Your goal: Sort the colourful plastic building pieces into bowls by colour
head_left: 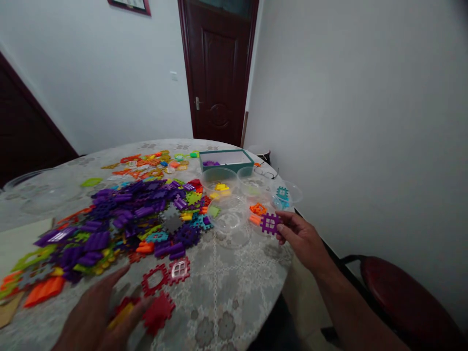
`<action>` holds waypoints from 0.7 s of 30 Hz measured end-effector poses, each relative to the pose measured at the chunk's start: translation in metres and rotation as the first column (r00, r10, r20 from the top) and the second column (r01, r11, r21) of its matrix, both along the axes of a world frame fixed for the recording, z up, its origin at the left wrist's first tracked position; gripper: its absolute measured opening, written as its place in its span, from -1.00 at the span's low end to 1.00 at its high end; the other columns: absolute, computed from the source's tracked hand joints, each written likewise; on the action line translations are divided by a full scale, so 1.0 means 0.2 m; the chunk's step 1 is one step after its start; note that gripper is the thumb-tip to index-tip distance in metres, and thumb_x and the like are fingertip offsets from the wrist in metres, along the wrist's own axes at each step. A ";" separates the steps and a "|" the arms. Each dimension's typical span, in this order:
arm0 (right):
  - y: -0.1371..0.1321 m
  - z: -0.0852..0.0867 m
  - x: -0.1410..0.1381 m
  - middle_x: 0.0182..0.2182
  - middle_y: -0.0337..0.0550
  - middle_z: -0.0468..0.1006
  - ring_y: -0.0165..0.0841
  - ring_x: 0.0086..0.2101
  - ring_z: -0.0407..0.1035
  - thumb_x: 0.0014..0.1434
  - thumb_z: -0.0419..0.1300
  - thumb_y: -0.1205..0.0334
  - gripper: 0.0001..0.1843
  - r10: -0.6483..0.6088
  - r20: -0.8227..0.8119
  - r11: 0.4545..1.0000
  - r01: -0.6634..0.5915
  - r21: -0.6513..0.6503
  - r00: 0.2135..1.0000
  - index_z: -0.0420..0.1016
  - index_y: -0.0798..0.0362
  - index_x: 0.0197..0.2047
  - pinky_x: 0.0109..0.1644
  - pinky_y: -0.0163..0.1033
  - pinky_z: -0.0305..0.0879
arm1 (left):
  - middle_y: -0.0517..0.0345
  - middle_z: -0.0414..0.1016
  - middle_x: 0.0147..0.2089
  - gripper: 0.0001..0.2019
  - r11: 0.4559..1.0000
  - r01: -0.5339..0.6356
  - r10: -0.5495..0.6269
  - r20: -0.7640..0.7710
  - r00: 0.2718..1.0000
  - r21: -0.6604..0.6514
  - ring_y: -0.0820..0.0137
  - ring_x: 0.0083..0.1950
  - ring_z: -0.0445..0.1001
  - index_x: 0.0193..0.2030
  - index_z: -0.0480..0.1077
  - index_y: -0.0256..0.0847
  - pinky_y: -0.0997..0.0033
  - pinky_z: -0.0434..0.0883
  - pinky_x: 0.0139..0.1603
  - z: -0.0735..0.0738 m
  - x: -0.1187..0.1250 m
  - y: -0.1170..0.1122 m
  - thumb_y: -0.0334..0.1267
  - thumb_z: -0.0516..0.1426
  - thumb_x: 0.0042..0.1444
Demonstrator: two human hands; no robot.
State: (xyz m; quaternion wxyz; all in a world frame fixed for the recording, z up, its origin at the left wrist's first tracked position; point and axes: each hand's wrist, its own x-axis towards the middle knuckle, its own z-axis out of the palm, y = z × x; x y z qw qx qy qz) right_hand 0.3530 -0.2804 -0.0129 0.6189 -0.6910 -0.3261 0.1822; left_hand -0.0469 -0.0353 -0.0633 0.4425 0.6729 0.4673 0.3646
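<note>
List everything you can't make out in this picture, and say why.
All in the head view:
Yellow piece by the left hand: partly covered by the fingers; whether they touch it is unclear.
Lower layers of the purple pile: buried under the pieces on top.
Floor of the green box: partly hidden by its near wall.
Framed picture: cut off by the top edge.

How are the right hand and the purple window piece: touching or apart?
Touching: the head view shows the right hand pinching the purple window piece by its edge.
</note>
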 end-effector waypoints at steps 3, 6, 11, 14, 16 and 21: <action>0.03 -0.01 0.01 -0.17 -0.11 0.63 -0.34 -0.35 0.50 0.30 0.33 0.00 -0.51 0.014 0.018 1.000 -0.014 0.003 1.000 0.53 0.04 0.22 -0.28 -0.20 0.52 | 0.16 0.58 0.26 -0.30 0.962 0.092 0.014 -0.382 0.924 0.259 -0.32 0.33 0.44 0.13 0.51 0.30 -0.43 0.38 0.32 -0.09 0.04 -0.09 0.20 0.43 -0.25; 0.08 -0.01 0.03 -0.16 -0.11 0.64 -0.35 -0.35 0.50 0.31 0.31 0.01 -0.51 0.037 0.044 0.999 -0.037 -0.007 0.998 0.51 0.03 0.23 -0.25 -0.20 0.52 | -0.16 0.43 0.42 -0.17 0.916 0.211 0.037 -0.597 0.801 0.341 -0.24 0.41 0.38 0.38 0.41 -0.06 -0.31 0.29 0.40 -0.12 0.08 -0.18 0.21 0.29 -0.04; 0.28 0.09 0.07 -0.27 -0.17 0.63 -0.36 -0.38 0.51 0.30 0.27 0.13 -0.58 0.225 0.173 0.970 -0.203 -0.136 0.959 0.55 0.00 0.20 -0.28 -0.23 0.50 | -0.24 0.35 0.47 -0.20 0.877 0.303 0.073 -0.724 0.685 0.374 -0.22 0.47 0.28 0.41 0.39 -0.15 -0.26 0.23 0.42 -0.13 0.13 -0.21 0.16 0.24 0.05; 0.55 0.21 0.16 -0.33 -0.18 0.61 -0.37 -0.44 0.51 0.25 0.25 0.22 -0.60 0.312 0.218 0.946 -0.282 -0.159 0.925 0.56 0.06 0.15 -0.33 -0.25 0.50 | -0.25 0.36 0.45 -0.27 0.844 0.342 0.073 -0.721 0.689 0.413 -0.18 0.46 0.30 0.40 0.40 -0.15 -0.23 0.23 0.43 -0.14 0.16 -0.17 0.12 0.24 0.13; 0.76 0.31 0.26 -0.37 -0.18 0.60 -0.36 -0.47 0.50 0.22 0.23 0.27 -0.57 0.285 0.219 0.956 -0.262 -0.128 0.933 0.53 0.14 0.16 -0.35 -0.24 0.51 | -0.23 0.39 0.42 -0.28 0.830 0.363 0.051 -0.705 0.708 0.424 -0.15 0.44 0.32 0.41 0.39 -0.12 -0.19 0.26 0.42 -0.12 0.18 -0.15 0.10 0.27 0.13; 1.18 0.47 0.39 0.04 0.06 0.62 -0.28 -0.24 0.57 0.20 0.18 0.36 -0.36 0.027 0.337 0.999 -0.018 -0.029 0.941 0.40 0.07 0.36 -0.15 -0.11 0.59 | -0.18 0.46 0.31 -0.27 0.816 0.446 -0.073 -0.700 0.710 0.367 -0.09 0.33 0.42 0.36 0.42 -0.10 -0.10 0.37 0.35 -0.01 0.21 -0.12 0.01 0.39 0.03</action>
